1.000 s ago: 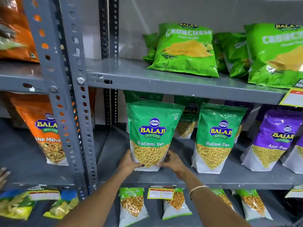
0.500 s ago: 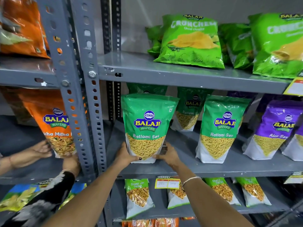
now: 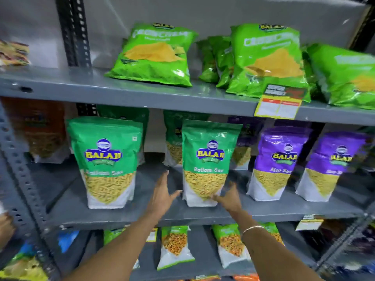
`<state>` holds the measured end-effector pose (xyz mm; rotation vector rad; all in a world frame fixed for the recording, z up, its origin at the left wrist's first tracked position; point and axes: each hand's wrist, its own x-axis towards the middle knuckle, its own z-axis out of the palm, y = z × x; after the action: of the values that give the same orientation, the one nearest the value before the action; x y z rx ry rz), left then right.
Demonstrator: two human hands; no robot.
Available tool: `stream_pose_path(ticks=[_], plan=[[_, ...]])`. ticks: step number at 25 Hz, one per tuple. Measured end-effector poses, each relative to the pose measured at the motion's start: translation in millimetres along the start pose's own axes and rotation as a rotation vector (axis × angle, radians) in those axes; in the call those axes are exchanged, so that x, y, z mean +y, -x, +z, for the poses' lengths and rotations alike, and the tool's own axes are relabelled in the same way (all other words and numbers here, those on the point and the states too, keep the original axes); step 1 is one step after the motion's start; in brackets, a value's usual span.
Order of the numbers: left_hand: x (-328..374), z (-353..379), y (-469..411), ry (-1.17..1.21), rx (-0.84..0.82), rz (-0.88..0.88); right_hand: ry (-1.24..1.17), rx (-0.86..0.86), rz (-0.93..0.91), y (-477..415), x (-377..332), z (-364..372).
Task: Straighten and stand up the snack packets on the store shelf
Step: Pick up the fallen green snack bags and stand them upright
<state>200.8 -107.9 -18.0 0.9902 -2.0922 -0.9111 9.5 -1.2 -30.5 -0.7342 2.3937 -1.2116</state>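
Two green Ratlami Sev packets stand upright on the middle grey shelf (image 3: 125, 217): the left packet (image 3: 107, 159) and the second packet (image 3: 207, 159). My left hand (image 3: 162, 193) is open, fingers spread, just left of the second packet's base and not touching it. My right hand (image 3: 228, 196) is open at the packet's lower right corner, its fingers against or just short of the white base. More green packets stand behind, partly hidden. Two purple Aloo Sev packets (image 3: 278, 165) (image 3: 332, 167) stand to the right.
Light-green chips bags (image 3: 154, 55) lean on the top shelf, with a yellow price tag (image 3: 277, 107) on its edge. Small packets (image 3: 175, 246) stand on the lower shelf. A perforated upright (image 3: 18, 179) bounds the left; another person's hand (image 3: 6, 226) shows at the left edge.
Both hands let go of the left Ratlami Sev packet and moved right to the second one. The view shifted right and closer.
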Motion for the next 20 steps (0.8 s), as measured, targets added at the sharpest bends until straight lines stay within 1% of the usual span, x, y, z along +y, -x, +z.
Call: stream_pose_path(ticks=[1,2,3,4,7,10,16,20], plan=[[12.4,14.2,-9.2,0.102,-0.089,-0.146,0.013,-0.079,0.004,-23.7,18.9,1.4],[16.7,25.9,-18.0,0.171,-0.153,-0.263,-0.001,-0.113,-0.013,-37.4,28.8,3.9],[16.9,36.8,-24.6,0.215,-0.173,-0.322,0.0,-0.131,-0.026,-38.1,26.3,1.0],[12.9,45.4,-29.3,0.233,-0.158,-0.347,-0.021,-0.135,-0.057,-34.8,21.4,-3.0],[-14.1,62.8,-35.4,0.2,-0.057,-0.382,-0.108,-0.18,-0.104,-23.2,5.7,-9.4],[-3.6,45.6,-26.1,0.149,0.011,-0.363,-0.125,-0.226,-0.142,-23.0,-0.7,0.5],[-10.3,22.7,-19.9,0.116,0.024,-0.323,-0.104,-0.212,-0.156,-7.2,-12.1,17.9],[-6.0,11.0,-16.1,0.121,-0.024,-0.328,-0.073,-0.215,-0.132,4.1,-21.2,16.3]])
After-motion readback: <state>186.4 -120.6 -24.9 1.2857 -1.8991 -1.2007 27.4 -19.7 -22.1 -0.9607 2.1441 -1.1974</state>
